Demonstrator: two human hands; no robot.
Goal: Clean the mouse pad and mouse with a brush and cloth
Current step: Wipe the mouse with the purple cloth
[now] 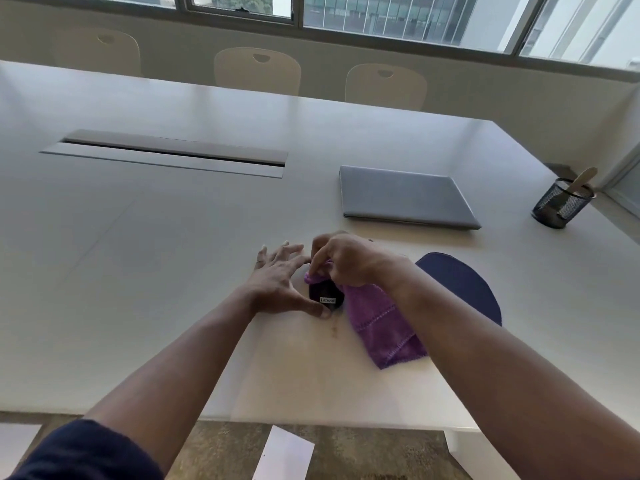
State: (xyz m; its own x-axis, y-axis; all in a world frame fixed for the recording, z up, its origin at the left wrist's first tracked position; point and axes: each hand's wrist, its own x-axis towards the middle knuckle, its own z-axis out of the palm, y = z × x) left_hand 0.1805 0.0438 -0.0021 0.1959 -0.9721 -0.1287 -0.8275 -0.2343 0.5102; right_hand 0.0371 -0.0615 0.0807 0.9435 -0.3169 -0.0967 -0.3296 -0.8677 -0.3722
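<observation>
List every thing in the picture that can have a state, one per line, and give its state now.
laptop: closed, flat on the table.
mouse: on the table, not on the pad, partly under the cloth.
purple cloth: crumpled, pressed on the mouse.
mouse pad: flat, nothing visible on it.
mesh cup: upright, holding a wooden stick.
left hand: fingers spread, thumb against the mouse.
right hand: pinches the cloth.

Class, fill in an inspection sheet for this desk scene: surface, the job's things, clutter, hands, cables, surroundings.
Surface: white table with a closed cable hatch; small stain near the front.
Job's things: black mouse on the table; purple cloth draped over it; blue mouse pad to its right; brush handle in the mesh cup.
Clutter: closed laptop.
Hands: left hand steadies the mouse, thumb touching; right hand pinches the cloth.
Cables: nothing seen.
Surroundings: three chairs, windows.
</observation>
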